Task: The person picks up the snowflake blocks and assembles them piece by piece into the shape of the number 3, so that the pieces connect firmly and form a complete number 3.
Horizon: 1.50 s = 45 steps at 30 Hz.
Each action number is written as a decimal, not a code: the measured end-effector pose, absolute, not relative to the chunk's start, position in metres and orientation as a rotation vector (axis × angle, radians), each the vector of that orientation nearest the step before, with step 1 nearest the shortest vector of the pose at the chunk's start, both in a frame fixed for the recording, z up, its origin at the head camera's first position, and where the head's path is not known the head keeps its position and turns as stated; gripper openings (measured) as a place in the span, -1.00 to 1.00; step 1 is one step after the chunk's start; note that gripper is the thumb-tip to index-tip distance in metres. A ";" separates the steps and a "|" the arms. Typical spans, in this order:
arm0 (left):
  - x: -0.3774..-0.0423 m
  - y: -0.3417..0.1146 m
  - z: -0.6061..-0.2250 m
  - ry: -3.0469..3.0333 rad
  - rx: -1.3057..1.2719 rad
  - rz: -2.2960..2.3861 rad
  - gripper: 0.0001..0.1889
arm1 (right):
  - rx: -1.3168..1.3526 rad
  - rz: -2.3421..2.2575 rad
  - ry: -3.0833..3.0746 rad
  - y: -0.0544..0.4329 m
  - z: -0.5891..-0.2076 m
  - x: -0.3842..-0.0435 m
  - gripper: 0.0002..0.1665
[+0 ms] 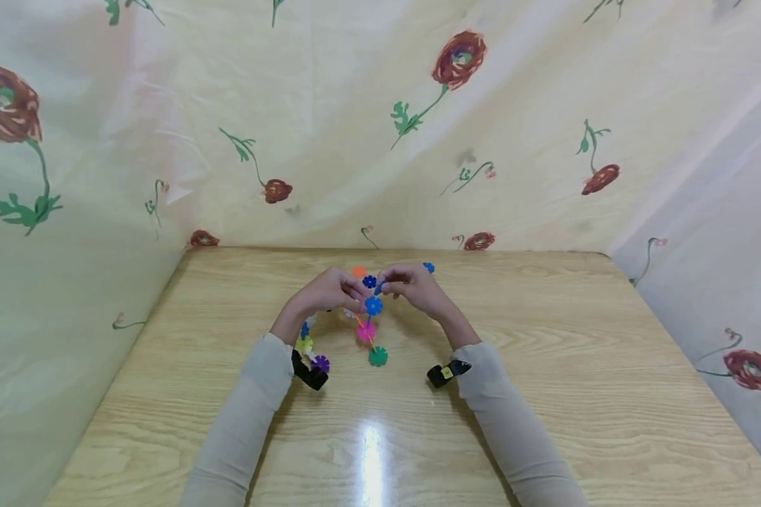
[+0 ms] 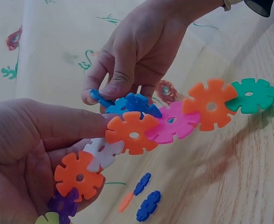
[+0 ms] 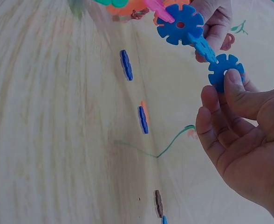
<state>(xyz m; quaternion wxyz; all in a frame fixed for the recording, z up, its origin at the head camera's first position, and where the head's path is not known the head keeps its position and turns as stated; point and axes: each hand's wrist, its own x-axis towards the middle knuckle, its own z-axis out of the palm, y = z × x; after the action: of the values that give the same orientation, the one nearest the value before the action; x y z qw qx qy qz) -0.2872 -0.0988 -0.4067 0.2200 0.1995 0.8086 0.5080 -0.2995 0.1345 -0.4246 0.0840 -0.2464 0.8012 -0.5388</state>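
Observation:
Both hands are raised over the table around a chain of interlocking snowflake discs. My left hand (image 1: 332, 291) grips the chain near an orange disc (image 2: 118, 132), thumb along it. From there a pink disc (image 2: 179, 125), another orange disc (image 2: 203, 108) and a green disc (image 2: 253, 103) run outward. A white disc (image 2: 104, 158), an orange disc (image 2: 71, 170) and a purple disc (image 2: 65, 205) lie along the left palm. My right hand (image 1: 418, 287) pinches a blue disc (image 3: 219, 79) between thumb and fingers. Its edge meets another blue disc (image 3: 202, 47), which joins a third one (image 3: 180, 32).
Loose discs lie on the wooden table (image 1: 545, 394) behind the hands, including dark blue ones (image 2: 148, 205), an orange one (image 1: 359, 270) and a brown one (image 3: 158, 203). A blue disc (image 1: 428, 267) sits farther right. Flowered cloth (image 1: 330, 141) walls the table at the back and sides.

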 end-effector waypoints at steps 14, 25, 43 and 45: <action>-0.289 -0.103 -0.411 2.149 0.629 1.402 -0.76 | -0.756 -1.599 2.366 0.132 -0.425 -0.298 -0.84; -0.287 -0.104 -0.408 2.176 0.561 1.425 -0.78 | -0.760 -1.608 2.373 0.135 -0.423 -0.298 -0.85; -0.286 -0.097 -0.412 2.241 0.596 1.456 -0.83 | -0.805 -1.581 2.357 0.135 -0.419 -0.294 -0.87; -0.286 -0.096 -0.413 2.246 0.596 1.454 -0.83 | -0.804 -1.577 2.358 0.135 -0.418 -0.293 -0.88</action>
<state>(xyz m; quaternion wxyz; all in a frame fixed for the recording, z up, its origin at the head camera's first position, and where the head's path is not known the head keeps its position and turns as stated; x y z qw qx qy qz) -0.2862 -0.0963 -0.4128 0.1991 0.2132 0.8029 0.5198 -0.2934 0.1348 -0.4183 0.0968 -0.2713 0.7960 -0.5323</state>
